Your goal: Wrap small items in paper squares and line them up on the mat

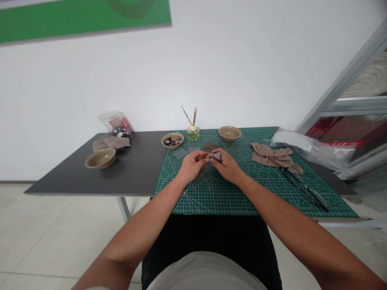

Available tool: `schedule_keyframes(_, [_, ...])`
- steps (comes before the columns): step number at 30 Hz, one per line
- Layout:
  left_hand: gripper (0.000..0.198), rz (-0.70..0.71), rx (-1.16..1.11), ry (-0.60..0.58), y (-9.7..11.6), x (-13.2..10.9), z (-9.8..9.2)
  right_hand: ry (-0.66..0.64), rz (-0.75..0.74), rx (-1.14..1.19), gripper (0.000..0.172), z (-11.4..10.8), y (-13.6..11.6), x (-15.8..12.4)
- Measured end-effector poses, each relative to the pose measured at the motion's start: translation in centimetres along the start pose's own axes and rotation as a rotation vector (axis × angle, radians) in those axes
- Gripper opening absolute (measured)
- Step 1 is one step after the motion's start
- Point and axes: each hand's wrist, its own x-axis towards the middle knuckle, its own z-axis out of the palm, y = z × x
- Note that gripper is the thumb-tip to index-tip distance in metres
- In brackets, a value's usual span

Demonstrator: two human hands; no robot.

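Observation:
My left hand [195,164] and my right hand [225,164] meet above the green cutting mat [229,197], fingertips almost touching. A small grey folded piece [215,156], cloth or abrasive sheet, is held in my right hand. The fingers of my left hand are pinched together against a small thing between the hands, too hidden to name. Just beyond my fingers a dark brown flat piece [211,147] lies on the mat. Thin grey sheets [179,153] lie to the left of my left hand.
A bowl of dark and pale chips [172,141], a reed diffuser [193,132] and another bowl [229,133] stand at the back. Rightward lie a brown cloth [275,156], glasses [305,189] and a plastic bag [308,149]. Leftward are a bowl [100,158], a cloth [111,143] and a clear jar [115,123].

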Motion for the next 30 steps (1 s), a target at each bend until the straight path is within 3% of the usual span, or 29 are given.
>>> schedule_keyframes(30, [0.019,-0.010,-0.060,-0.005,0.21,0.04,0.16,0.065,0.037,0.009,0.014,0.03,-0.28,0.01])
